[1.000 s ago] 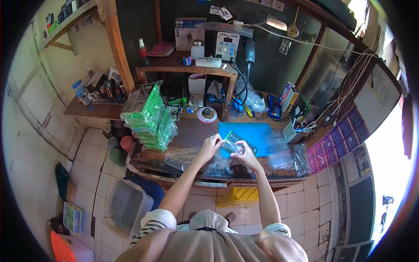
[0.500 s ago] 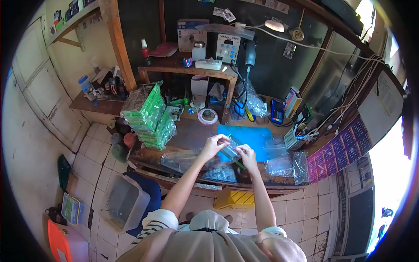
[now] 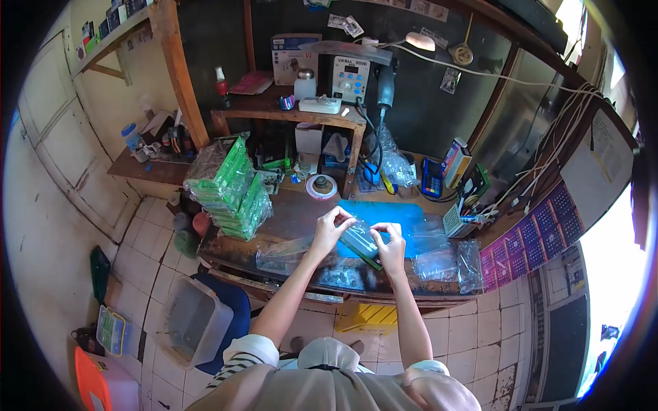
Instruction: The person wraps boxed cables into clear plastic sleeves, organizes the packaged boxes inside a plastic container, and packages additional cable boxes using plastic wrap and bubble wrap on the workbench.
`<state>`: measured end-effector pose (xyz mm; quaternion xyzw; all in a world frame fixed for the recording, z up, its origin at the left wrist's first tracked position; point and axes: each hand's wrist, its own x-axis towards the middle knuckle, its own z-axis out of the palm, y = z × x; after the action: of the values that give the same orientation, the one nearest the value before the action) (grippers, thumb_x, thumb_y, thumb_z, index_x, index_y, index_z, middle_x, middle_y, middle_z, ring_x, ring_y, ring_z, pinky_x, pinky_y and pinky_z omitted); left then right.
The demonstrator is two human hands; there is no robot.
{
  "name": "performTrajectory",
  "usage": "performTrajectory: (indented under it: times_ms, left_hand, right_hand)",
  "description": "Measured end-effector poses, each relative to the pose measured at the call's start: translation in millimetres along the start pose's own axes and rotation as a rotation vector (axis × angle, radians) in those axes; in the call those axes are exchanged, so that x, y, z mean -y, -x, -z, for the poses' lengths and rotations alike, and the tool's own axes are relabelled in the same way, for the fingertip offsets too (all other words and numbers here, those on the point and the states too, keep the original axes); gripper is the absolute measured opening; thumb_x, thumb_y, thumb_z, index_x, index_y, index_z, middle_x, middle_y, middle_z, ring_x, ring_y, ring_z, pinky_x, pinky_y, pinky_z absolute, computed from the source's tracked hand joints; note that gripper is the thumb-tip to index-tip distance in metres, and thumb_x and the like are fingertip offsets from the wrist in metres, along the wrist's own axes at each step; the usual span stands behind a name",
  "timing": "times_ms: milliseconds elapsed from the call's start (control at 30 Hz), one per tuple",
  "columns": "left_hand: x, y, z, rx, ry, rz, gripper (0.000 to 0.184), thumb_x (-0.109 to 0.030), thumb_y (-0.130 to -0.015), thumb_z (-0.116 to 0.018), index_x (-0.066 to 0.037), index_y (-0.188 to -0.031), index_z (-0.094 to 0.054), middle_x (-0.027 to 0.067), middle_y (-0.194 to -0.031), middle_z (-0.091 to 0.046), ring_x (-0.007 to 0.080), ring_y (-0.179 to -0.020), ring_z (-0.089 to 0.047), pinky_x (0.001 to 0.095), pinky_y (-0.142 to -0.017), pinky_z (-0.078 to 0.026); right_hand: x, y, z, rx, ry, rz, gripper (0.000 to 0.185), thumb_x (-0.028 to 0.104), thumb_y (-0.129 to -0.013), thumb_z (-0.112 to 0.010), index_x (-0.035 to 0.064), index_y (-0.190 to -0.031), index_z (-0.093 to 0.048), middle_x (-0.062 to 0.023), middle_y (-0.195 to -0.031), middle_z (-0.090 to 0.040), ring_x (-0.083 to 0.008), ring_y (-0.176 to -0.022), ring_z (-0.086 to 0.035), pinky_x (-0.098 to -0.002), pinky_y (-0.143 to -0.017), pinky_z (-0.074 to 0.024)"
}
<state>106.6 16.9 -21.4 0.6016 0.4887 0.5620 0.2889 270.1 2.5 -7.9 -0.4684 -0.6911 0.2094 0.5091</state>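
A flat, dark green, rectangular pack [image 3: 360,245] with a shiny clear plastic cover is between my hands, tilted over the front of the blue mat [image 3: 384,212]. My left hand [image 3: 330,231] pinches at its upper left end, thumb and fingertips together. At its right edge, my right hand [image 3: 389,248] is closed in a pinch on the pack or its plastic; which of them I cannot tell. Clear plastic sleeves [image 3: 435,264] lie just right of my right hand. More crumpled clear film [image 3: 284,253] rests left of the pack, near my left forearm.
Green plastic-wrapped boxes [image 3: 229,188] stand stacked at the bench's left. Behind the mat are a tape roll [image 3: 321,186] and a small wooden shelf [image 3: 288,109] bearing a soldering station [image 3: 349,79]. A pen holder [image 3: 456,222] stands at right. A clear bin [image 3: 195,325] sits below left.
The pack now shows more of its face between my hands. My fingers have shifted along its edges, with the right hand raised slightly. The whole view has shifted a little.
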Motion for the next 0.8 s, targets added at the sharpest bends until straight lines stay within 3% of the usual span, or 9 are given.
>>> performTrajectory:
  times_ms: [200, 267, 400, 467, 500, 533, 600, 633, 800]
  left_hand:
    - [14, 1, 8, 0.017, 0.112, 0.051, 0.014, -0.013, -0.079, -0.061, 0.000, -0.082, -0.058, 0.0034, -0.070, -0.060, 0.0065, -0.065, -0.055, 0.0227, -0.061, -0.045]
    - [20, 2, 11, 0.021, 0.378, 0.051, 0.013, -0.012, -0.081, -0.059, 0.001, -0.084, -0.057, 0.0036, -0.072, -0.060, 0.0061, -0.069, -0.055, 0.0214, -0.065, -0.045]
    - [18, 5, 28, 0.087, 0.359, 0.085, 0.013, -0.009, -0.080, -0.058, 0.000, -0.090, -0.057, 0.0061, -0.085, -0.060, 0.0102, -0.078, -0.056, 0.0234, -0.071, -0.045]
    - [6, 6, 35, -0.127, 0.068, -0.167, 0.022, -0.005, -0.076, -0.059, -0.002, -0.097, -0.056, 0.0079, -0.098, -0.058, 0.0184, -0.089, -0.054, 0.0290, -0.080, -0.043]
    - [-3, 4, 45, -0.120, -0.172, -0.301, 0.035, -0.004, -0.071, -0.061, -0.007, -0.105, -0.054, 0.0057, -0.109, -0.054, 0.0234, -0.101, -0.048, 0.0337, -0.089, -0.035]
    - [-15, 3, 53, -0.119, -0.172, -0.301, 0.035, -0.004, -0.071, -0.061, -0.007, -0.105, -0.054, 0.0057, -0.109, -0.054, 0.0234, -0.101, -0.048, 0.0337, -0.089, -0.035]
    - [-31, 3, 65, 0.043, -0.411, -0.537, 0.041, -0.006, -0.068, -0.063, -0.014, -0.108, -0.055, 0.0008, -0.109, -0.054, 0.0220, -0.105, -0.043, 0.0345, -0.092, -0.029]
    - [-31, 4, 68, 0.105, -0.447, -0.515, 0.043, -0.010, -0.067, -0.065, -0.019, -0.107, -0.055, -0.0039, -0.111, -0.053, 0.0190, -0.107, -0.040, 0.0365, -0.092, -0.026]
    - [-57, 10, 81, 0.218, -0.618, -0.674, 0.039, -0.017, -0.066, -0.068, -0.024, -0.103, -0.057, -0.0081, -0.109, -0.054, 0.0172, -0.107, -0.038, 0.0382, -0.093, -0.022]
  right_hand:
    - [0, 0, -5, 0.079, -0.214, -0.099, 0.012, 0.011, -0.074, -0.063, 0.0054, -0.084, -0.063, -0.0068, -0.080, -0.061, -0.0182, -0.082, -0.053, -0.0286, -0.074, -0.0419]
    - [-4, 0, -5, 0.245, -0.048, -0.029, 0.015, 0.014, -0.073, -0.065, 0.0077, -0.087, -0.064, -0.0078, -0.080, -0.061, -0.0185, -0.084, -0.052, -0.0296, -0.076, -0.0411]
    - [0, -4, -7, 0.402, 0.093, 0.005, 0.013, 0.017, -0.075, -0.062, 0.0139, -0.087, -0.066, -0.0019, -0.079, -0.062, -0.0177, -0.083, -0.049, -0.0310, -0.076, -0.0367]
    - [4, -6, -10, 0.400, 0.092, 0.033, 0.012, 0.018, -0.078, -0.059, 0.0118, -0.086, -0.066, -0.0001, -0.076, -0.063, -0.0179, -0.081, -0.045, -0.0298, -0.074, -0.0358]
    - [6, -6, -11, 0.386, 0.144, 0.100, 0.011, 0.016, -0.075, -0.060, 0.0131, -0.085, -0.065, 0.0002, -0.078, -0.062, -0.0180, -0.082, -0.047, -0.0311, -0.077, -0.0343]
    - [7, -6, -12, 0.371, 0.195, 0.165, 0.011, 0.014, -0.073, -0.061, 0.0143, -0.084, -0.065, 0.0004, -0.079, -0.061, -0.0181, -0.083, -0.048, -0.0324, -0.079, -0.0328]
    - [11, -5, -16, 0.372, 0.224, 0.225, 0.011, 0.014, -0.071, -0.063, 0.0140, -0.083, -0.064, 0.0003, -0.080, -0.060, -0.0186, -0.083, -0.048, -0.0331, -0.079, -0.0329]
    - [14, -4, -18, 0.365, 0.243, 0.273, 0.012, 0.014, -0.071, -0.063, 0.0140, -0.083, -0.064, 0.0002, -0.080, -0.060, -0.0186, -0.083, -0.049, -0.0332, -0.079, -0.0330]
    - [42, 6, -21, 0.331, 0.368, 0.392, 0.011, 0.017, -0.073, -0.063, 0.0121, -0.083, -0.063, -0.0016, -0.082, -0.060, -0.0199, -0.084, -0.048, -0.0350, -0.080, -0.0325]
